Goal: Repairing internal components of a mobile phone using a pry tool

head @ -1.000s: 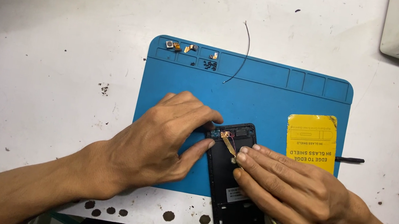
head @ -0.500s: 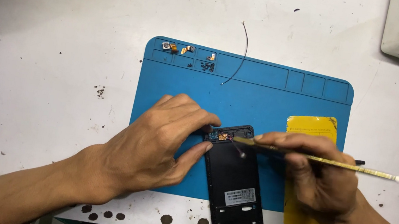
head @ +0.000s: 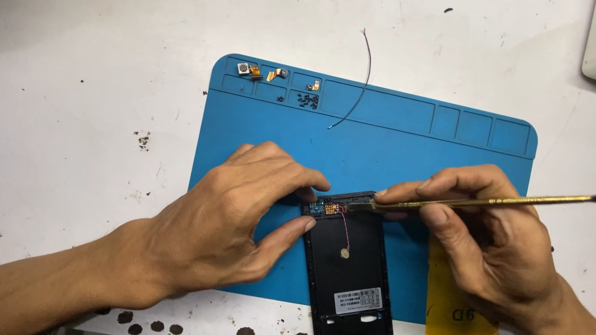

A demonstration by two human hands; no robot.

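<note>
Two bare hands at work over opened black phone chassis [head: 348, 277], lying on blue silicone work mat [head: 395, 150] atop stained white table [head: 75, 79]. Left hand [head: 227, 220] curled around chassis's upper left corner, thumb pressed to left edge, fingertips on top edge; holding it down, nothing else in grip. Right hand [head: 491, 244] closed narrowly on long thin brass-coloured metal tool [head: 482, 200], pinched pen-fashion between thumb and fingers. Tool's long axis running nearly level, from dark far end out past right hand to tip at small green circuit board [head: 329, 209] in chassis's top edge, just beside left fingertips. Chassis's long axis running from between both hands toward the person, tilted slightly rightward at near end, which overhangs mat. Contact point between the hands; left hand touching chassis, right reaching it only through tool. Thin red wire [head: 343, 233] running from board down to small round pale pad [head: 345, 253]. Yellow rectangular sheet [head: 452, 324] partly under right hand. Beyond both hands: small loose parts and screws [head: 279, 82] in mat's tray pockets, thin dark cable [head: 358, 82] across mat's far edge.
</note>
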